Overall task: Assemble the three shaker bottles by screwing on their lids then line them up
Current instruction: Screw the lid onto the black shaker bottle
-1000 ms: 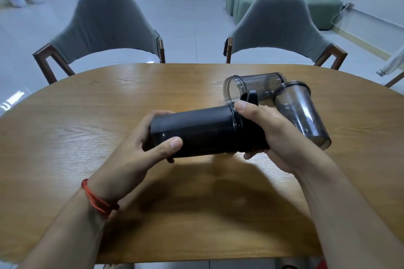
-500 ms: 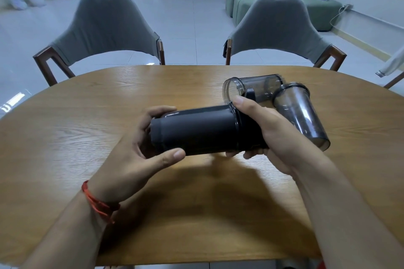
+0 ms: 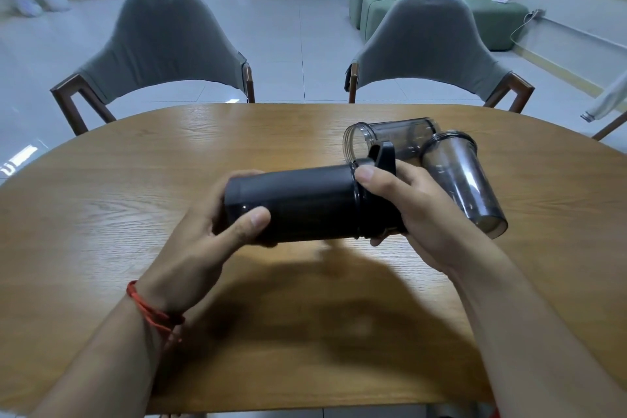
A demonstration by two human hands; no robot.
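Note:
A dark shaker bottle (image 3: 298,204) is held on its side above the wooden table (image 3: 135,180). My left hand (image 3: 203,248) grips its base end, thumb on top. My right hand (image 3: 417,214) wraps the black lid (image 3: 380,159) at its right end, with the lid's loop sticking up. Behind my right hand lie two smoky clear bottles on their sides: one (image 3: 397,139) with its open mouth facing left, the other (image 3: 464,183) pointing toward me on the right. Neither shows a lid.
Two grey chairs (image 3: 163,44) (image 3: 427,41) stand at the table's far edge. A green sofa (image 3: 488,17) sits further back on the right. The near table edge runs just below my forearms.
The lid's loop has come up into view on top as my right hand turned the lid. My left hand shifted its grip slightly on the bottle. The two clear bottles stayed put.

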